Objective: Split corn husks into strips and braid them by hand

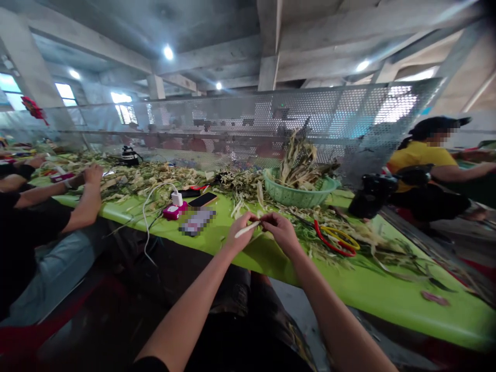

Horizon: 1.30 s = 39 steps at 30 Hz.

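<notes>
My left hand (pixel 241 231) and my right hand (pixel 279 227) meet over the near edge of the green table (pixel 364 289). Both are pinched on a pale strip of dried leaf (pixel 248 229) that runs between them. The strip pokes out to the left from my left fingers. Loose dried leaves and stalks (pixel 248 191) lie scattered on the table just beyond my hands.
A green basket (pixel 298 195) heaped with dried husks stands behind my hands. Red and yellow scissors (pixel 335 238) lie to the right. Phones (pixel 202 200) and a charger (pixel 176 198) lie to the left. Another person's arm (pixel 87 199) rests at left; a person in yellow (pixel 420 155) sits at right. Mesh screen behind.
</notes>
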Each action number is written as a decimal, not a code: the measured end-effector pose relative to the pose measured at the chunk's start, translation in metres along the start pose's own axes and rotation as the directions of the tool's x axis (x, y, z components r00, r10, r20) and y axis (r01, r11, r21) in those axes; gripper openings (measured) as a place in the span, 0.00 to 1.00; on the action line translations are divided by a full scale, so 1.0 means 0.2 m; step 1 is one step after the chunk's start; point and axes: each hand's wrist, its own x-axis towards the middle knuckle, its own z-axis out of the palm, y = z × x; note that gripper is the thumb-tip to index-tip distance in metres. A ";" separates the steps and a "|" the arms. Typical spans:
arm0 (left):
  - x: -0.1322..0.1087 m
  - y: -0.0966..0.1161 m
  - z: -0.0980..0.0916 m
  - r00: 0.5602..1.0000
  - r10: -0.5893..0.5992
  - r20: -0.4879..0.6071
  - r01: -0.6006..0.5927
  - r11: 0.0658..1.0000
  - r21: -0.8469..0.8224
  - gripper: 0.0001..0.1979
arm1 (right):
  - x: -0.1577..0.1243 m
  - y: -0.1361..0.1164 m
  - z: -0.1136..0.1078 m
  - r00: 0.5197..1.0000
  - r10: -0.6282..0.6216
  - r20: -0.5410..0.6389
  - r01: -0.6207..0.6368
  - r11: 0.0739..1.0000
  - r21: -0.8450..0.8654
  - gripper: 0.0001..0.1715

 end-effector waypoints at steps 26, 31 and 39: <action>0.02 0.01 -0.04 0.997 -0.070 0.031 0.076 0.923 -0.376 0.04 | -0.02 -0.04 0.01 0.999 0.050 -0.003 -0.050 0.995 -0.084 0.17; 0.01 -0.01 -0.01 0.997 -0.049 0.053 0.065 0.934 -0.351 0.05 | -0.02 -0.03 0.00 1.000 0.023 -0.022 -0.026 0.988 -0.153 0.12; 0.00 0.01 -0.01 0.998 -0.064 0.018 0.067 0.960 -0.270 0.04 | -0.04 -0.04 0.01 0.992 -0.124 -0.017 0.111 0.936 -0.335 0.09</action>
